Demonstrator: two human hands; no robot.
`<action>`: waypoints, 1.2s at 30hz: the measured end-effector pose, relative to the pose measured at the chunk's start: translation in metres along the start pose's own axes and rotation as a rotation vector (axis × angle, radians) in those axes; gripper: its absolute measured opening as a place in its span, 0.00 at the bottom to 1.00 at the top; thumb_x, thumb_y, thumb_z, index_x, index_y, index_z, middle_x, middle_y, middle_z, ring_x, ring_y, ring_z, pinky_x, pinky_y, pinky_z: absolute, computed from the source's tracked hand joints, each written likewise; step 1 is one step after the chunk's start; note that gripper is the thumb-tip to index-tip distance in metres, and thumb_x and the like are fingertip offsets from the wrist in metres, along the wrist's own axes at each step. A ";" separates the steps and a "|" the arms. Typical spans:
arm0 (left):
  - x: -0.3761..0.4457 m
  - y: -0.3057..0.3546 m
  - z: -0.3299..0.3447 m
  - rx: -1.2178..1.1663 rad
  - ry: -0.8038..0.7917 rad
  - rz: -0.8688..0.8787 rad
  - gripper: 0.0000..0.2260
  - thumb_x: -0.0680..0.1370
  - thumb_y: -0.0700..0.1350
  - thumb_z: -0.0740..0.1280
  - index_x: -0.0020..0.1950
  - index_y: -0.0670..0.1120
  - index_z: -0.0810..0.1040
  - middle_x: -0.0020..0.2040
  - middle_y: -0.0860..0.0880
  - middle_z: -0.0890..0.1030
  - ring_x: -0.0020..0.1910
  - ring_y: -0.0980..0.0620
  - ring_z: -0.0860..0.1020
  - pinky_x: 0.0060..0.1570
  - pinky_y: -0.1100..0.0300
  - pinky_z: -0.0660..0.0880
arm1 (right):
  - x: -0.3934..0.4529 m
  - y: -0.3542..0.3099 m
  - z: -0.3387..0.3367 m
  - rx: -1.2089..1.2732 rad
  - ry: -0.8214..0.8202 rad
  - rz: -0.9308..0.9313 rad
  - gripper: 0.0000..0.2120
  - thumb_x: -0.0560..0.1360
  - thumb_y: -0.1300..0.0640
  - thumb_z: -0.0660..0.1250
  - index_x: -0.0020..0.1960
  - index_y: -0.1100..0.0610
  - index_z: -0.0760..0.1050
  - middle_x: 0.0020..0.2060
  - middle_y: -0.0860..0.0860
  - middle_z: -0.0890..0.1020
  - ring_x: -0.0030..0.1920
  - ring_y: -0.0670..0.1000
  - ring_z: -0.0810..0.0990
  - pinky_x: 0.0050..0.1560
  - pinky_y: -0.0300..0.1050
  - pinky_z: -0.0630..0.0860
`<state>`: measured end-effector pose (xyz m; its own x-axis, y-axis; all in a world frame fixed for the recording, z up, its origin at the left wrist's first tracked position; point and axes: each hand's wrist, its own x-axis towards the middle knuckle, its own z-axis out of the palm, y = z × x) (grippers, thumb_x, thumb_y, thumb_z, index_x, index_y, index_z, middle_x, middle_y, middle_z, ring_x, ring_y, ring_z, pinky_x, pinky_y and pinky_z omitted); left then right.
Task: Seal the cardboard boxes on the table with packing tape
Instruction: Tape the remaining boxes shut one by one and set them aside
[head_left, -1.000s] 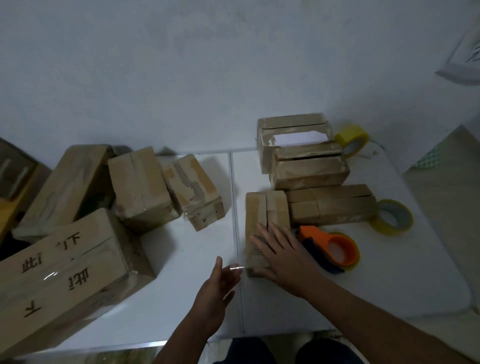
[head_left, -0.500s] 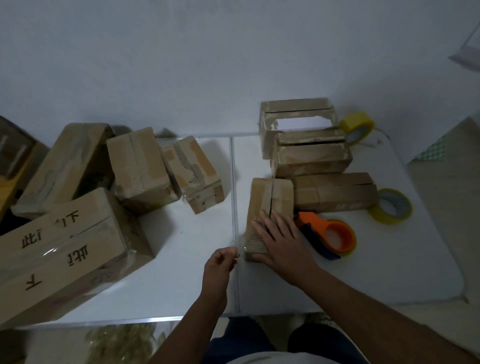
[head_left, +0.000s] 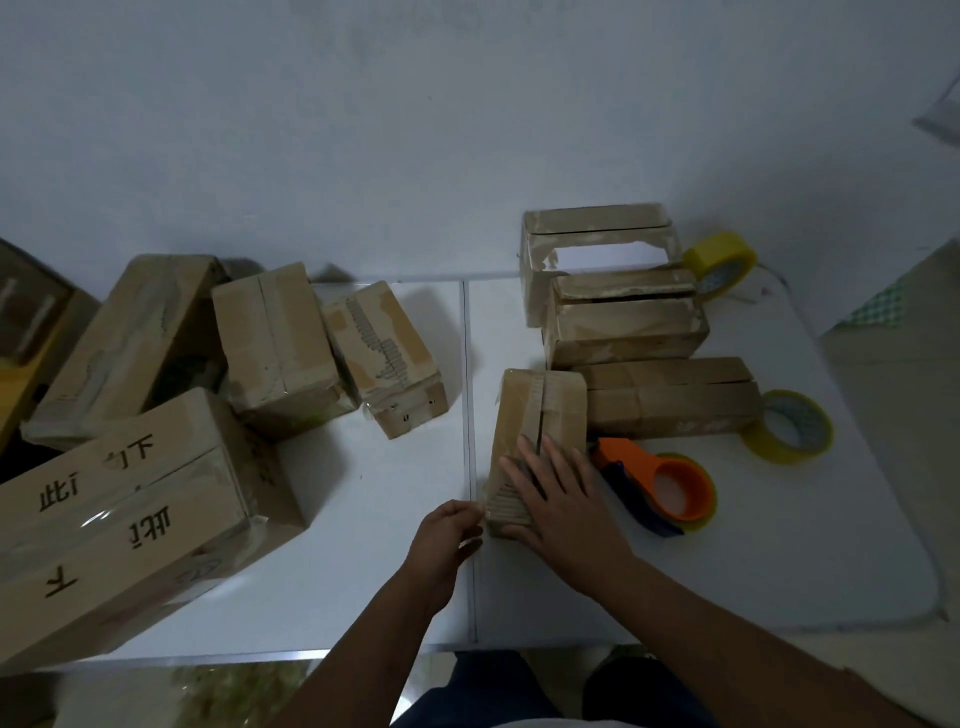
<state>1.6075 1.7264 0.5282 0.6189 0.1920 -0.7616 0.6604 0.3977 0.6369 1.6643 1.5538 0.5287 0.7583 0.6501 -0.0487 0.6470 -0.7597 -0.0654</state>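
Here right hand fingers lie flat on the small box; left hand fingers pinch its corner tape

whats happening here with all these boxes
A person is taping up cardboard boxes on a white table. The right hand lies flat on a small box whose top seam is not closed, while the left hand pinches something at the box's near corner, likely a tape end. An orange tape dispenser rests just right of it, untouched. Other boxes and two yellow tape rolls sit around.
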 end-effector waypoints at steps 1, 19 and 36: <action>0.001 0.001 -0.001 -0.028 -0.013 -0.031 0.04 0.80 0.38 0.65 0.51 0.40 0.80 0.51 0.41 0.81 0.52 0.46 0.78 0.51 0.56 0.76 | 0.000 0.000 0.000 -0.002 0.001 0.000 0.36 0.76 0.33 0.55 0.77 0.52 0.58 0.77 0.56 0.60 0.76 0.60 0.58 0.71 0.62 0.55; -0.036 0.024 -0.002 0.492 -0.064 0.251 0.14 0.83 0.41 0.59 0.65 0.52 0.79 0.60 0.57 0.80 0.59 0.60 0.77 0.59 0.66 0.70 | 0.000 0.000 -0.008 0.015 -0.061 0.022 0.36 0.75 0.33 0.51 0.77 0.52 0.59 0.77 0.55 0.60 0.76 0.60 0.59 0.71 0.61 0.54; 0.012 0.046 -0.015 1.397 -0.337 0.574 0.37 0.77 0.54 0.71 0.80 0.53 0.56 0.68 0.47 0.77 0.63 0.48 0.78 0.62 0.52 0.75 | -0.001 -0.003 -0.013 -0.004 -0.119 0.002 0.36 0.76 0.33 0.49 0.78 0.52 0.56 0.77 0.56 0.59 0.76 0.61 0.57 0.73 0.61 0.53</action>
<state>1.6388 1.7606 0.5465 0.8569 -0.2603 -0.4450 0.0478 -0.8193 0.5714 1.6626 1.5549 0.5417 0.7452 0.6456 -0.1671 0.6458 -0.7611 -0.0607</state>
